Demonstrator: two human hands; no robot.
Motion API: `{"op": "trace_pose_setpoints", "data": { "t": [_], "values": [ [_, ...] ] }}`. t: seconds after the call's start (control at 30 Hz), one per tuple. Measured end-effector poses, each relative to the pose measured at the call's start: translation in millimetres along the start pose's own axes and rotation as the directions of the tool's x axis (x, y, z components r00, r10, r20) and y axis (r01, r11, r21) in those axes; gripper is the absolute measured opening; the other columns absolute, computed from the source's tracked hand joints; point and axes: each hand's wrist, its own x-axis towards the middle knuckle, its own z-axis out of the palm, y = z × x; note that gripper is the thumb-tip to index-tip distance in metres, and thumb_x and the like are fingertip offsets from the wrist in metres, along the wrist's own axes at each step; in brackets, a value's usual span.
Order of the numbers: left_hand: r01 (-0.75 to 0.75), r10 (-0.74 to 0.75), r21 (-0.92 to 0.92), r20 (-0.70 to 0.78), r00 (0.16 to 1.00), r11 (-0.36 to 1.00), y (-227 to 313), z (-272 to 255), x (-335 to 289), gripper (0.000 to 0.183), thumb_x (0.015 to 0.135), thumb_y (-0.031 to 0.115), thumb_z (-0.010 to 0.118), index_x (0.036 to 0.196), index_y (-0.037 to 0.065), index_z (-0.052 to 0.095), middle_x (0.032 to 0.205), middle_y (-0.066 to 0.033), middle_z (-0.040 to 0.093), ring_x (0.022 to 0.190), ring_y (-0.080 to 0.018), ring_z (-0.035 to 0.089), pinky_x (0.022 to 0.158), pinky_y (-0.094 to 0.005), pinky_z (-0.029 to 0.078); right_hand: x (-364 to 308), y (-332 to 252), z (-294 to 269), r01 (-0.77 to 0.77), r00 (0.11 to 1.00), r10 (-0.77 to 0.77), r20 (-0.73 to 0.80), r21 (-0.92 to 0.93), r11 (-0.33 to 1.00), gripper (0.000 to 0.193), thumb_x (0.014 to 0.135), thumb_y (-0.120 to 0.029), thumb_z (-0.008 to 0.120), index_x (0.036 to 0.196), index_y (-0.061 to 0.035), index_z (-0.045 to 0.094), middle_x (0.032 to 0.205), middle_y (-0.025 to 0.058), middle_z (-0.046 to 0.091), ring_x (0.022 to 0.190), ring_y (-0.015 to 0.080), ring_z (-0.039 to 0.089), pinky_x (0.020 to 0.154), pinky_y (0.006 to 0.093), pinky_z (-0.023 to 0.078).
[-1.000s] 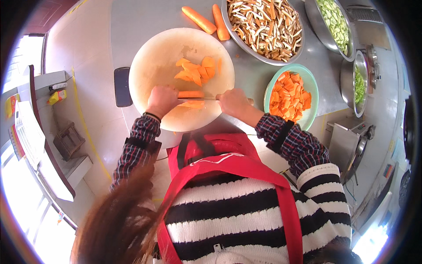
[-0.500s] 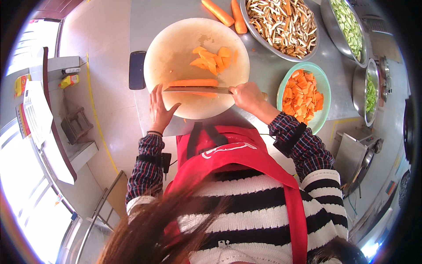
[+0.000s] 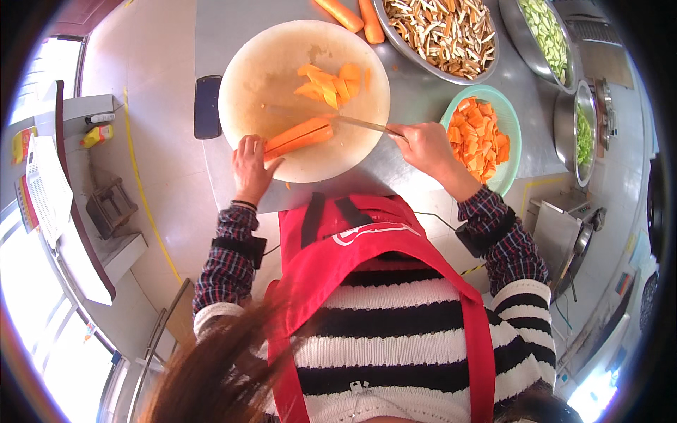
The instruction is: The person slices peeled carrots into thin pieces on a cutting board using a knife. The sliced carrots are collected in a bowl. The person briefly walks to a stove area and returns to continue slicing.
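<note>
On the round cutting board (image 3: 247, 77) lies a carrot split lengthwise (image 3: 300, 137), its halves side by side and slanting. My left hand (image 3: 252, 166) closes on the carrot's left end, thumb against the near side. In my right hand (image 3: 427, 148) is the handle of a kitchen knife (image 3: 360, 123). Its blade reaches left over the board, just beyond the carrot, and looks blurred and seen nearly edge-on. Farther up the board rests a small pile of orange carrot slices (image 3: 330, 84).
Two whole carrots (image 3: 340, 14) lie behind the board, and a dark phone (image 3: 207, 106) is at its left. To the right stand a green basket (image 3: 515, 134) of carrot pieces, a steel bowl (image 3: 405, 51) of sliced mushrooms, and steel bowls of green vegetables (image 3: 546, 39).
The knife has come away from between the carrot halves to their far side. The halves now lie together at a slant, with my left hand on their end.
</note>
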Motion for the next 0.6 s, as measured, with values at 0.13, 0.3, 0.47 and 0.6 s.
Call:
{"op": "trace_pose_setpoints", "data": {
  "t": [0.13, 0.3, 0.47, 0.6],
  "values": [
    [-0.082, 0.074, -0.035, -0.172, 0.982, 0.996, 51.7, 20.0, 13.2, 0.069, 0.070, 0.031, 0.086, 0.128, 0.009, 0.055, 0.128, -0.0116, 0.057, 0.124, -0.0322, 0.052, 0.100, -0.0458, 0.043, 1.3, -12.5, 21.9, -0.164, 0.986, 0.164, 0.014, 0.012, 0.986, 0.023, 0.095, -0.030, 0.063, 0.099, -0.0126, 0.077, 0.071, 0.0153, 0.067, 0.067, 0.0367, 0.067, 0.061, 0.0463, 0.053],
    [-0.009, 0.000, -0.128, -0.071, 0.997, 0.992, 82.0, 44.3, 46.0, 0.064, 0.071, 0.027, 0.084, 0.126, 0.009, 0.058, 0.120, -0.0102, 0.060, 0.114, -0.0329, 0.057, 0.095, -0.0455, 0.044, 11.7, -18.7, 65.2, -0.210, 0.972, 0.212, 0.099, -0.028, 0.977, 0.022, 0.095, -0.030, 0.061, 0.098, -0.0137, 0.076, 0.070, 0.0165, 0.067, 0.067, 0.0374, 0.067, 0.061, 0.0488, 0.053],
    [-0.095, 0.063, -0.109, -0.267, 0.962, 0.989, 83.9, 51.5, 45.2, 0.054, 0.076, 0.025, 0.080, 0.123, 0.010, 0.060, 0.118, -0.0076, 0.062, 0.106, -0.0308, 0.059, 0.093, -0.0434, 0.045, 20.2, -13.2, 84.3, -0.263, 0.953, 0.270, 0.137, -0.062, 0.963, 0.021, 0.094, -0.026, 0.061, 0.102, -0.0127, 0.075, 0.073, 0.0163, 0.069, 0.069, 0.0361, 0.069, 0.063, 0.0484, 0.054],
    [-0.230, 0.196, -0.095, -0.281, 0.939, 0.969, 78.7, 55.6, 47.3, 0.045, 0.078, 0.023, 0.078, 0.118, 0.010, 0.064, 0.116, -0.0079, 0.062, 0.102, -0.0303, 0.060, 0.087, -0.0425, 0.048, 28.7, -13.9, 73.1, -0.243, 0.957, 0.247, 0.150, -0.048, 0.969, 0.020, 0.093, -0.023, 0.061, 0.103, -0.0110, 0.074, 0.072, 0.0166, 0.069, 0.069, 0.0357, 0.069, 0.063, 0.0478, 0.055]
  ]
}}
